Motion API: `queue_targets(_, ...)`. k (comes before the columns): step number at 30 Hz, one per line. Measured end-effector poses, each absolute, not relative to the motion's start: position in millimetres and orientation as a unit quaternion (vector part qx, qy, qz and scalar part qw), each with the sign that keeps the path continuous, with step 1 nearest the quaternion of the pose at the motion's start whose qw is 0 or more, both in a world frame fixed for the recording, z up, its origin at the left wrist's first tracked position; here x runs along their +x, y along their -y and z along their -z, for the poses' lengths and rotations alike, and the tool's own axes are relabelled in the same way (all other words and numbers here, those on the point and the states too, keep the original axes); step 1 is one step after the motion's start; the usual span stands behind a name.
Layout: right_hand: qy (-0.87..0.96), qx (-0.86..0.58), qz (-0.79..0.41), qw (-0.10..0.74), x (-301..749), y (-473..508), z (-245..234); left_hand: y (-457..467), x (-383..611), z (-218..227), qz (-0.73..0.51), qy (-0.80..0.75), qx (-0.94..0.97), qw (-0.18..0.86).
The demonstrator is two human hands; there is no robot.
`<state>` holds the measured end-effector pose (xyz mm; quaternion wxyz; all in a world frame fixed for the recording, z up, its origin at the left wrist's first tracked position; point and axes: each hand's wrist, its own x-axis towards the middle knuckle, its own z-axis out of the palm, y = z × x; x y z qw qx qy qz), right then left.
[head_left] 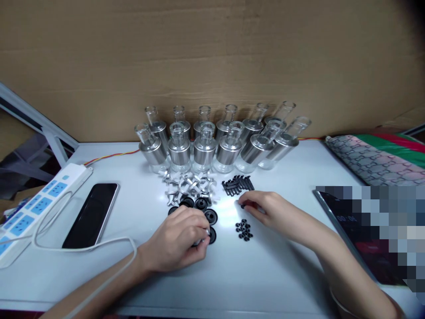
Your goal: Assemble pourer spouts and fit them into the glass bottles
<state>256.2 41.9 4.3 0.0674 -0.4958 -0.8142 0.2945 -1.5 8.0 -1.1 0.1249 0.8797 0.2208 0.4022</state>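
Note:
My left hand [181, 237] is closed over the black round discs, its fingers pinching a small silver metal piece [208, 231] that is mostly hidden. Several black discs [211, 216] with raised centres lie under and around those fingers. To the right, my right hand [260, 206] pinches a small black piece [242, 206] between thumb and fingertips. Just beyond it lie short black rods [237, 184] in a row. A cluster of small black caps [244, 230] sits nearer me. Silver metal fittings [189, 186] are heaped behind the discs.
Two rows of glass bottles with metal sleeves [205, 153] stand along the cardboard wall [199, 62]. At left are a phone [91, 215], a power strip [41, 206] and a white cable [116, 239]. A tablet-like device [348, 235] and patterned packaging [361, 157] lie at right.

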Motion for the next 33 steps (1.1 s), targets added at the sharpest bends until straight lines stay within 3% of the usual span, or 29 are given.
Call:
queue_targets(9,0.815,-0.485,-0.307,0.082,256.1,-42.0,-3.0,-9.2,-0.8,1.4,-0.404,-0.22,0.88,0.12)
queue_targets(20,0.801,-0.457,-0.387,0.016,252.4,-32.0,-16.7,-9.6,-3.5,2.1,-0.406,-0.222,0.877,0.129)
queue_targets(28,0.793,-0.474,-0.382,0.02,255.8,-33.0,-15.9,-9.1,-4.1,2.9,-0.405,-0.221,0.877,0.136)
queue_targets(33,0.694,-0.522,-0.495,-0.024,254.9,-32.3,-14.2,-9.3,-4.0,3.8,-0.406,-0.219,0.878,0.131)
